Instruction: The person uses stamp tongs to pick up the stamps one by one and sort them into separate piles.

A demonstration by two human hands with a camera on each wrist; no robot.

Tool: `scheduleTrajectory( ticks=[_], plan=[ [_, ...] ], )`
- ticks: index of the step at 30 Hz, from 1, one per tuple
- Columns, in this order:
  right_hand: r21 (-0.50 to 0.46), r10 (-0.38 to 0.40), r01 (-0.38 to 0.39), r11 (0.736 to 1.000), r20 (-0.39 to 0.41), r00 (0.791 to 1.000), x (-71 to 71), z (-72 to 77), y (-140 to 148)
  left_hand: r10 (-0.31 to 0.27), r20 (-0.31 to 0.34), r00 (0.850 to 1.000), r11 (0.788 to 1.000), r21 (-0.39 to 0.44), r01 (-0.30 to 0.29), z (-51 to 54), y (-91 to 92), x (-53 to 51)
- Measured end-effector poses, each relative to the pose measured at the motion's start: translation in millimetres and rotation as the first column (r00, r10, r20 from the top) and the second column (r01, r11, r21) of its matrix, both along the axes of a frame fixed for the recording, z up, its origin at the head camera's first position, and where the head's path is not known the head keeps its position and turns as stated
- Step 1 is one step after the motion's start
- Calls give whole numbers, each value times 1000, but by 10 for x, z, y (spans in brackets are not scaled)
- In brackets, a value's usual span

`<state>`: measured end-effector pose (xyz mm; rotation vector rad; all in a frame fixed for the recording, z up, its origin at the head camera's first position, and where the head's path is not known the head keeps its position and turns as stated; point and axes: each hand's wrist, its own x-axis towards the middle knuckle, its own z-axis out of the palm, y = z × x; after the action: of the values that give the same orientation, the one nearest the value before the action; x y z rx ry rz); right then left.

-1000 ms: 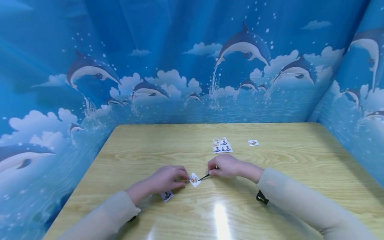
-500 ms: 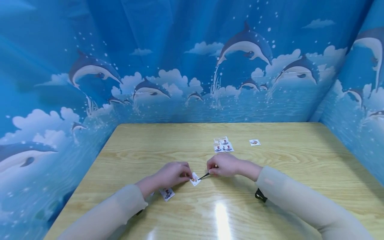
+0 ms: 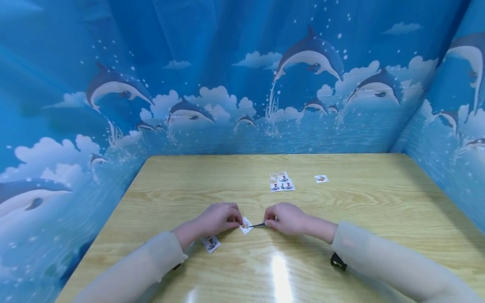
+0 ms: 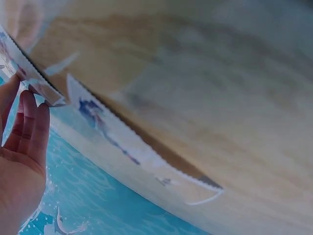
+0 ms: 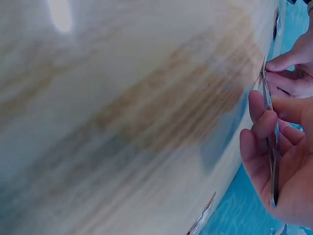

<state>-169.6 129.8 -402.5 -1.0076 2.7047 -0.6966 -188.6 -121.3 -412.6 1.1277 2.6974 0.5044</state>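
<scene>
We grip thin, shiny tweezers (image 5: 274,188) in our right hand (image 3: 286,219), pointing left, nearly along the table (image 3: 189,181)'s far edge. Our left hand (image 3: 219,219) pinches a white picture card (image 3: 247,230), diamond-turned, nearer the left edge than the right.

My head feed is bright, with a white glare streak (image 3: 279,277) on the desk (image 3: 182,181), well away from its far edge, and soft shadows under the sleeves (image 3: 390,256) and along its right edge. Print on the pinched card (image 3: 246,229) looks soft. My wrist feeds are dimmer and hazy, bending the desk's edge into a curve; the right smears the wood grain.
</scene>
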Motion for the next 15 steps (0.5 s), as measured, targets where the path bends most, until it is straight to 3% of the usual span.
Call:
scheduleTrajectory(
  ticks=[15],
  plan=[
    [29, -14, 16, 999, -73, 997, -186, -29, -29, -48, -46, 998, 999, 15, 48, -9, -52, 44]
  ],
)
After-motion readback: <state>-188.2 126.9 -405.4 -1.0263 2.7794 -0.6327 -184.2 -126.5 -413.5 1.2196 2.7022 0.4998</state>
